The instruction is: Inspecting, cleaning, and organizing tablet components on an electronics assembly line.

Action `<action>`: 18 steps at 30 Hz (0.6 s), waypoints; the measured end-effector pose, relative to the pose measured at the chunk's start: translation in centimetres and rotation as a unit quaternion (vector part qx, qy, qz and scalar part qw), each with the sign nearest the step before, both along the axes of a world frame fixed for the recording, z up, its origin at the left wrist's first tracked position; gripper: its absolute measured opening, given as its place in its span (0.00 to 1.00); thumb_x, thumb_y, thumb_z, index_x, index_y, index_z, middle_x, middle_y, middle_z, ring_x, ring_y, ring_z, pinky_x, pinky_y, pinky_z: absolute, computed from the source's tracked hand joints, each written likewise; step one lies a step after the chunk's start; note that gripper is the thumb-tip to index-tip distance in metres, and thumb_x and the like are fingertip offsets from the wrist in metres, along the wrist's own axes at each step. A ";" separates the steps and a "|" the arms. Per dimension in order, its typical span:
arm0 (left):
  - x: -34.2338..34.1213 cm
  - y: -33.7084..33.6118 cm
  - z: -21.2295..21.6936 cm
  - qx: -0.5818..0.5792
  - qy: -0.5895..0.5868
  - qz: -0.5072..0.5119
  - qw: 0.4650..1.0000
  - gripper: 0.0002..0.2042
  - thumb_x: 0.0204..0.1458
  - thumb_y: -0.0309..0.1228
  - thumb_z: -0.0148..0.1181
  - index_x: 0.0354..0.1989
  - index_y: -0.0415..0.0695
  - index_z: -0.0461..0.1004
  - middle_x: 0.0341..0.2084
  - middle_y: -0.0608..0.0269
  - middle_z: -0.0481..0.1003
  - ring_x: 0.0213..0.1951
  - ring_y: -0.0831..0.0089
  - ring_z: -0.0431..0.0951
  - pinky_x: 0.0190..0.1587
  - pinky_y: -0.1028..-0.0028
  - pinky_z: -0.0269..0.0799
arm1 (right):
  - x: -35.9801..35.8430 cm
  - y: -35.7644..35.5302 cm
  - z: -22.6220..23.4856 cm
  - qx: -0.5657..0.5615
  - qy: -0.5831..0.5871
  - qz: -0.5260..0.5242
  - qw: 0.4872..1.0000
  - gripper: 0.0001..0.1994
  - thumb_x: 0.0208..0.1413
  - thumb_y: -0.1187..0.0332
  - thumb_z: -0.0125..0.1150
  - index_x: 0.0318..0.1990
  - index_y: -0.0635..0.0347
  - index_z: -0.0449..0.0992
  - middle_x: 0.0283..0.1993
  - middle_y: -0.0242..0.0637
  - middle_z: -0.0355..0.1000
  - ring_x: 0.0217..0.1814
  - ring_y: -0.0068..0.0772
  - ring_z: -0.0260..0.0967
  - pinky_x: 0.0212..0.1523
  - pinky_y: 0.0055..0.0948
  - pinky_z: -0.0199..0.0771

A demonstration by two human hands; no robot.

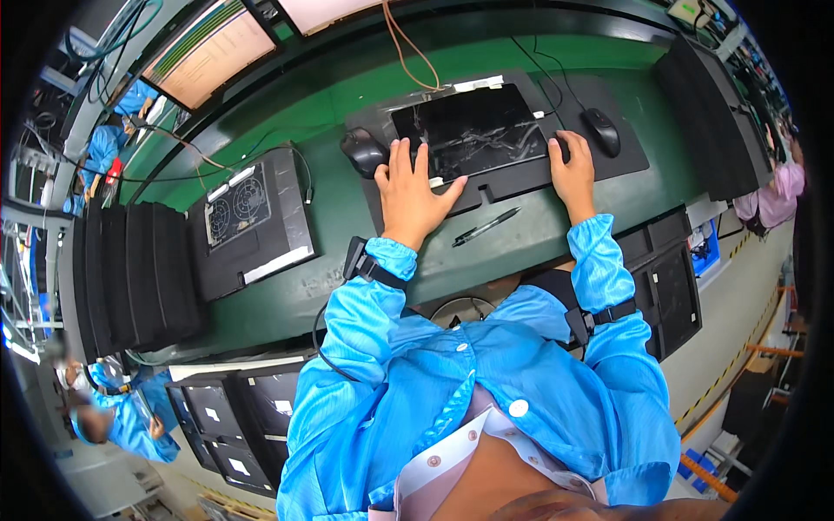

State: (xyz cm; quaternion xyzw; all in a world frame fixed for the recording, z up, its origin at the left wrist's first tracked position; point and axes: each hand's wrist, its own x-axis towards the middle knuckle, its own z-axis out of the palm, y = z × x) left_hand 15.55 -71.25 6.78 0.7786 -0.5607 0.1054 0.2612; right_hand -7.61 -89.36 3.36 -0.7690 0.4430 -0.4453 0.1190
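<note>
A black flat panel with a glossy, scratched face lies on a dark tray on the green workbench. My left hand rests flat on the panel's near-left corner, fingers spread. At the panel's right edge, my right hand lies with fingers curled over the rim. Both arms wear blue sleeves with black wrist straps.
One black mouse sits left of the panel and another to the right. A pen lies near the bench edge. A laptop base with two fans is on the left, beside stacked black trays. Other workers in blue are at far left.
</note>
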 end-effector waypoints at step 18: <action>-0.3 0.2 0.0 0.017 -0.006 0.004 1.000 0.38 0.47 0.57 0.64 0.58 0.36 0.69 0.64 0.40 0.60 0.69 0.51 0.55 0.63 0.52 0.49 | -0.1 -0.2 -0.5 0.029 -0.025 -0.017 0.999 0.10 0.57 0.64 0.60 0.42 0.60 0.79 0.51 0.42 0.73 0.56 0.47 0.69 0.57 0.39 0.68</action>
